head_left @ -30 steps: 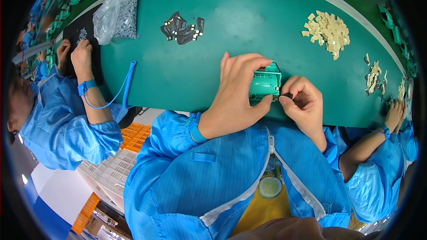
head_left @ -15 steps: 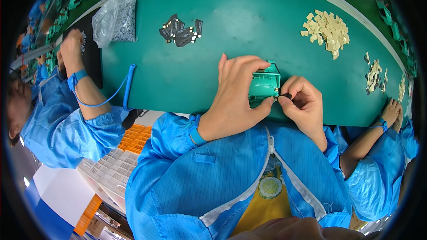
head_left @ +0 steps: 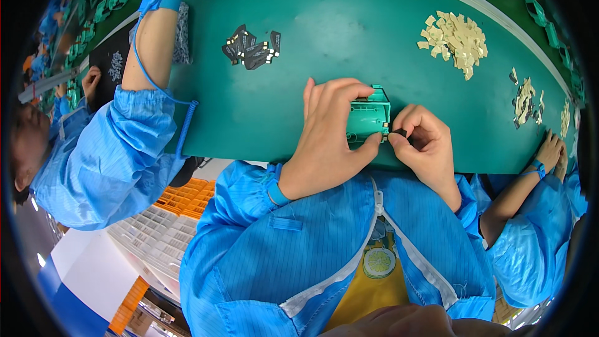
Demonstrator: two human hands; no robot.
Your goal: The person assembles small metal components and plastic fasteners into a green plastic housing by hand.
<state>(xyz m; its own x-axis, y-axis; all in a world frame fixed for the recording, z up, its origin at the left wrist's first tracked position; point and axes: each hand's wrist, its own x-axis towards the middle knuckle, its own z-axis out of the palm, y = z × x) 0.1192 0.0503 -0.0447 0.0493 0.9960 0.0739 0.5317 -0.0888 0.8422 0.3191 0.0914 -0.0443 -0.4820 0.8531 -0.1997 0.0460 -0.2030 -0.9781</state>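
Observation:
My left hand (head_left: 331, 134) grips a green plastic housing (head_left: 367, 120) by its far and near edges, thumb at the near right corner. The housing is a hollow shell with its inner face up. At its right edge, my right hand (head_left: 429, 143) pinches a small black strip (head_left: 400, 132) between thumb and forefinger. The strip's end reaches the housing's right edge, beside small metal contacts; the fingers partly hide it. Similar black strips with pale ends (head_left: 253, 48) lie in a loose pile farther left on the table.
The green mat (head_left: 293, 19) covers the table. Cream-coloured pieces (head_left: 460, 43) are heaped at the far right, with a mixed pile (head_left: 525, 103) beyond. A co-worker's arm (head_left: 150, 50) stretches past a bag of small parts (head_left: 181, 37) at left. Another co-worker's hands (head_left: 552, 153) rest at right.
The co-worker at left has swung an arm forward across the bag. My hands keep nearly the same hold on the housing and the black strip.

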